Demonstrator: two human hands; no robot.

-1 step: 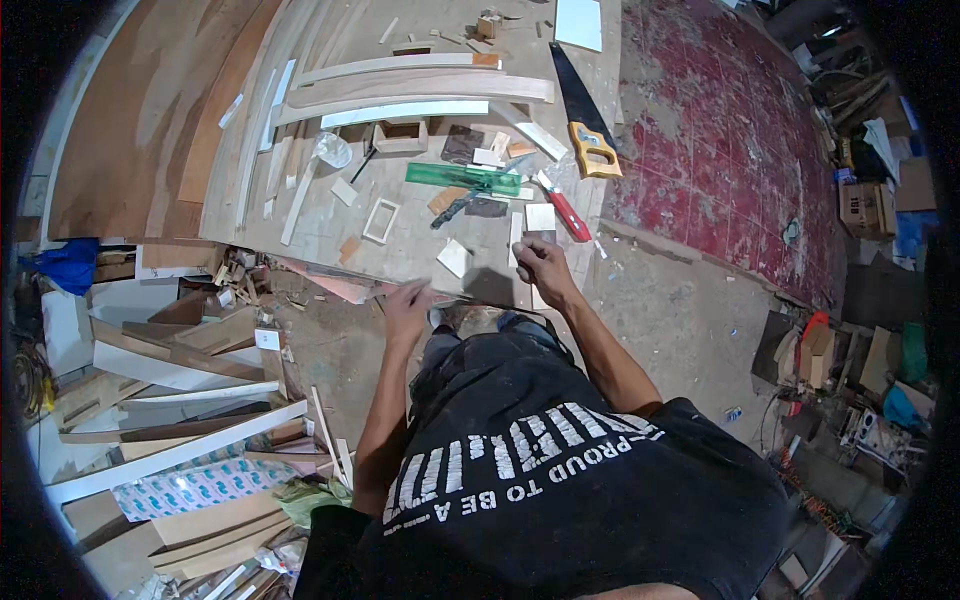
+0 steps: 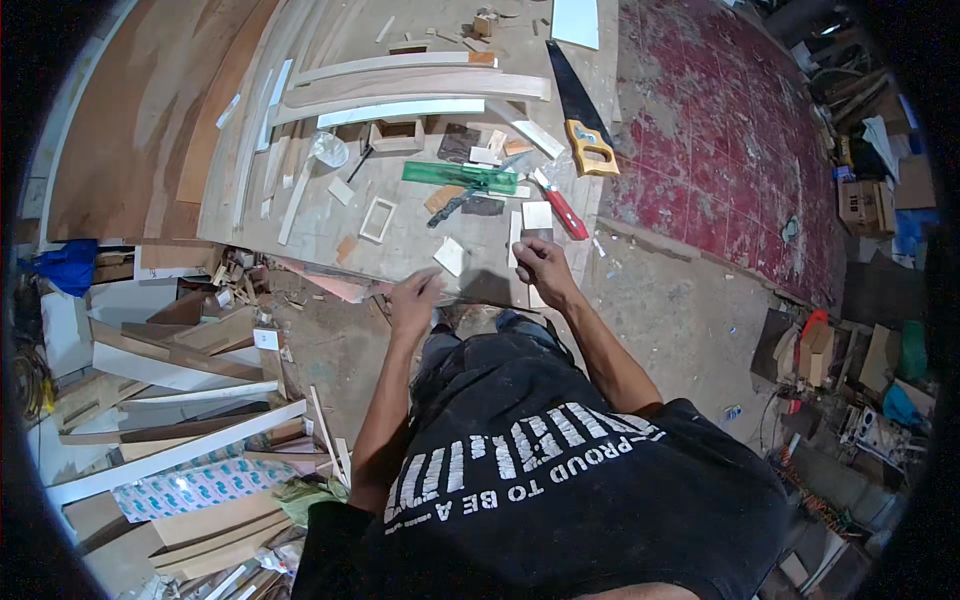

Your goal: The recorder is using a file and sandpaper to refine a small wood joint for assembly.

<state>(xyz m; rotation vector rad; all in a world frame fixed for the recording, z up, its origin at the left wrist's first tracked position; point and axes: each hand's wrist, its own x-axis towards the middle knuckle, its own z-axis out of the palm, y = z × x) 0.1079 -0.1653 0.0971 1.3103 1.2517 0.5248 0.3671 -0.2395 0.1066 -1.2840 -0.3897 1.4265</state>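
My left hand rests on the near edge of a plywood board lying on the floor, fingers spread, just below a small white square offcut. My right hand is curled around the lower end of a narrow pale wood strip at the same edge. A white rectangular block and a red-handled tool lie just beyond its fingers. My knees, in dark trousers, are right under both hands.
On the board lie a green ruler, a yellow-handled handsaw, a small wooden frame, a small open box and long curved strips. Scrap boards pile up at left. Red patterned flooring lies at right.
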